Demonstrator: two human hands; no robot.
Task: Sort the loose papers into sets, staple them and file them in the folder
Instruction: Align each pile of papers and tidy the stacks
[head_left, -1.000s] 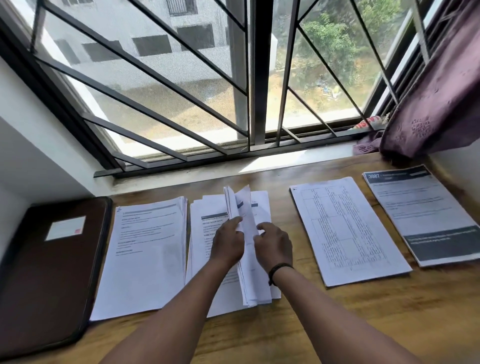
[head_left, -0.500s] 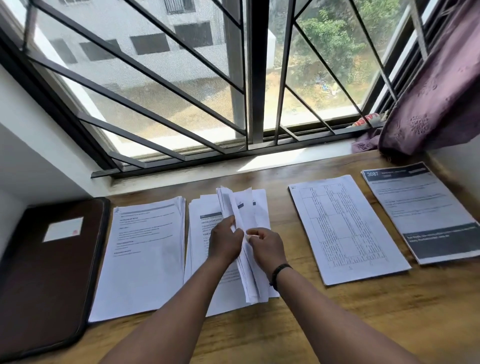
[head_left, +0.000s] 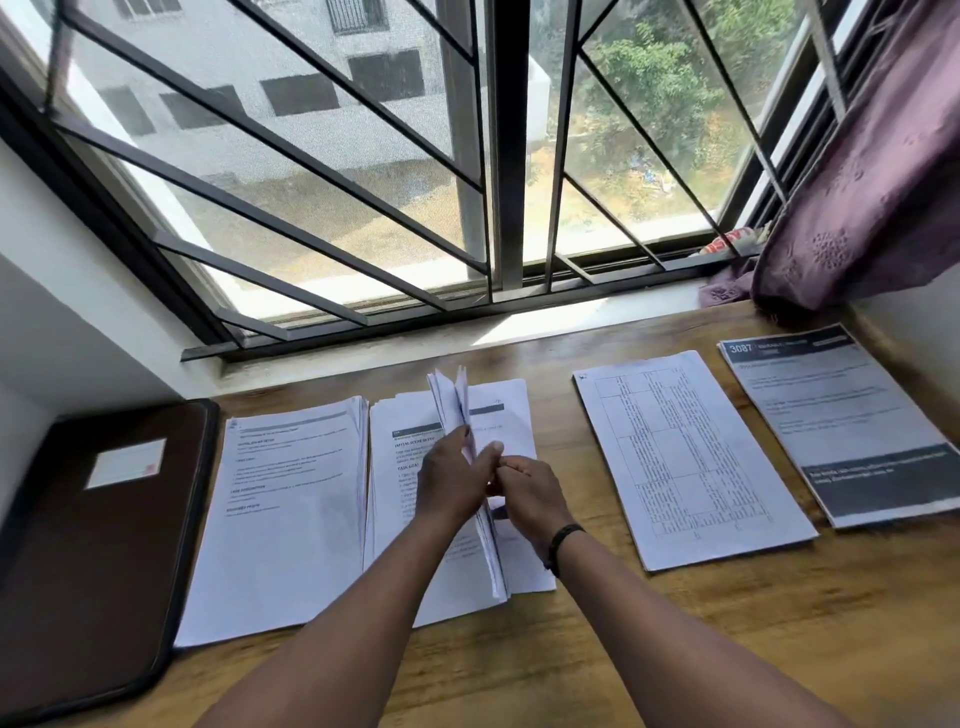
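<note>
Both hands (head_left: 488, 483) closed tighter on upright sheaf (head_left: 457, 410); folder (head_left: 78, 571) left.

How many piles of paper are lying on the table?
4: one beside the folder at, one under the hands at, the table-printed one, the dark-banded one far right. Held sheets excluded.

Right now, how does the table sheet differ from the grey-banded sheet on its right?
The table sheet is white, filled with a ruled grid; the grey-banded sheet has dark bands at top and bottom with text between. The table sheet lies nearer the hands; the grey-banded sheet sits by the curtain. Both lie flat, untouched, on the wooden desk.
</note>
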